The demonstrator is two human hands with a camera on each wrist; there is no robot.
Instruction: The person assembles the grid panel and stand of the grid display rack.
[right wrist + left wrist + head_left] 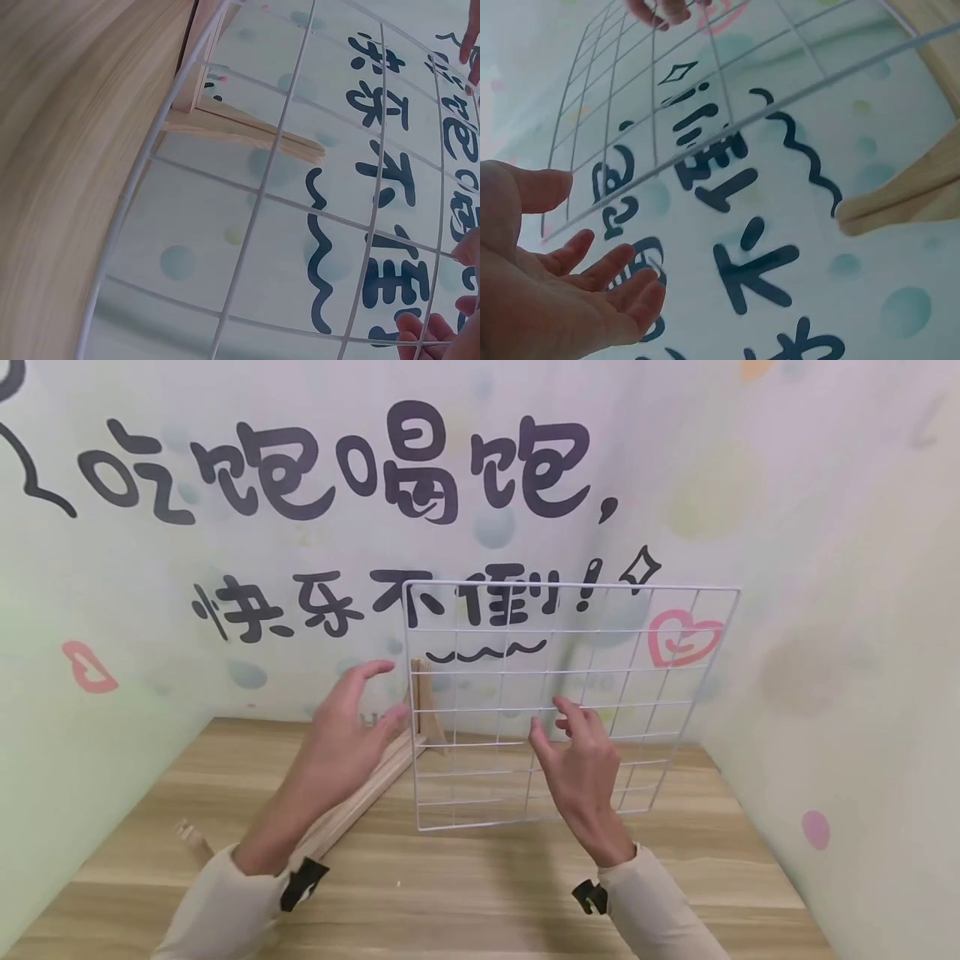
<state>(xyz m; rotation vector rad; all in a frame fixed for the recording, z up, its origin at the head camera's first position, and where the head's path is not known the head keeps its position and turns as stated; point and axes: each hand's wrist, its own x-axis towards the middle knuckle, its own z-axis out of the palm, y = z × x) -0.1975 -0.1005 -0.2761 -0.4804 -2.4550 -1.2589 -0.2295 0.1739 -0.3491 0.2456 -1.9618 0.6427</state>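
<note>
A pale wall (712,460) with dark lettering rises behind the counter (420,893), whose front edge is cut off in the head view. The white wire grid (501,707) stands tilted above the counter's middle and right half, toward the back edge; whether its lower rim touches the surface cannot be made out. Through its left side shows part of the wooden frame (367,789), which runs from the left front area to an upright piece (427,702) near the back edge; the left forearm hides its near end.

Both forearms reach forward from the front edge in light sleeves. The left hand (341,735) is spread wide, thumb apart from the fingers, just beside the grid's left rim. The right hand (581,764) is raised at the grid's middle, fingers bent, thumb apart; whether it pinches a wire I cannot tell, and the right wrist view cuts it off. Black straps (303,883) show at the cuffs. A small wooden piece (193,841) near the counter's left edge is partly covered by the left sleeve.
</note>
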